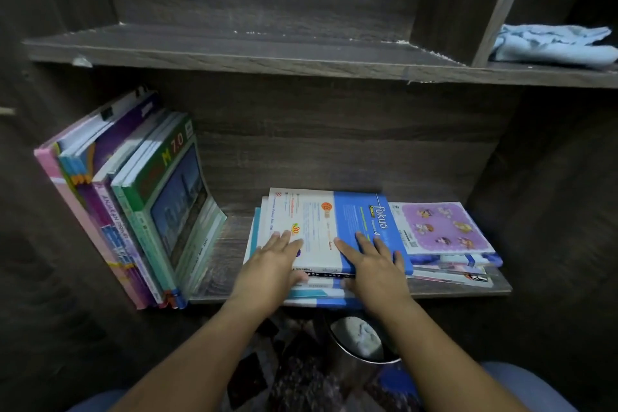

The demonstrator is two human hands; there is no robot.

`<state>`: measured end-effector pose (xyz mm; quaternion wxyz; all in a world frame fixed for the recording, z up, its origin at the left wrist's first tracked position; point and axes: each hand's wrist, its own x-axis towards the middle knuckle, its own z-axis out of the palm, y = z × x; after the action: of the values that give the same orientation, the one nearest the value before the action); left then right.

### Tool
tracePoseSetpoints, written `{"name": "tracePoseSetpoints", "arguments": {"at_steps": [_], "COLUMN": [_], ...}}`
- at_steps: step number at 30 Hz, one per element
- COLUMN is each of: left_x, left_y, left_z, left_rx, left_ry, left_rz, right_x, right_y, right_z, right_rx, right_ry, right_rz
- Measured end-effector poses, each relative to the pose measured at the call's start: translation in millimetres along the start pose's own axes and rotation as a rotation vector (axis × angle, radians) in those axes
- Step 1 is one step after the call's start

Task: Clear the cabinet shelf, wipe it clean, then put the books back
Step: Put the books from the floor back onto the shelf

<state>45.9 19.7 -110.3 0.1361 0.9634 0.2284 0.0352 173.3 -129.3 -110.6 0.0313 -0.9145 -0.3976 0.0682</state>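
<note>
Both hands' fingers [364, 244] press flat atop the book stack [321, 227].

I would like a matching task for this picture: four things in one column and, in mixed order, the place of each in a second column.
Things:
1. blue cloth
2. Fokus book
3. green book
4. metal bin

Places:
a. leaning at the left end of the lower shelf
b. below the lower shelf
c. on the upper shelf, right compartment
d. on top of the flat stack

Pairs: 1-c, 2-d, 3-a, 4-b

Head view looks down (close) at shelf [230, 239].
</note>
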Motion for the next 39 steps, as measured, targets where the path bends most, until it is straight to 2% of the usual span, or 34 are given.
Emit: {"name": "tracePoseSetpoints", "arguments": {"at_steps": [8,13,19,21,23,27,29,33,36,39], "left_x": [2,4,1,0,1,-2,-5,0,3,5], "left_y": [-8,-4,-2,-1,0,6,17,32,28,13], "left_z": [2,3,1,0,-1,-6,-8,-9,-14,-23], "left_rx": [-0.001,-0.055,0.018,0.066,0.070,0.031,0.009,0.008,0.030,-0.153], "left_ry": [0.029,0.042,0.072,0.073,0.076,0.180,0.268,0.479,0.563,0.699], "left_rz": [-0.018,-0.041,-0.027,-0.013,-0.017,0.044,0.081,0.148,0.139,-0.066], "right_x": [10,11,6,6,7,8,2,-7,-8,-4], "right_y": [16,31,35,40,43,42,32,9,-4,-11], "right_z": [-19,-17,-18,-24,-31,-33,-34,-35,-32,-27], "right_rx": [-0.024,0.014,0.111,0.163,0.216,0.276,0.250,0.248,0.401,0.495], "right_ry": [-0.117,-0.091,0.007,0.088,0.255,0.728,0.872,0.939,0.922,0.849], "right_rz": [-0.064,0.115,0.165,0.168,0.125,-0.110,-0.235,-0.428,-0.480,-0.411]}}
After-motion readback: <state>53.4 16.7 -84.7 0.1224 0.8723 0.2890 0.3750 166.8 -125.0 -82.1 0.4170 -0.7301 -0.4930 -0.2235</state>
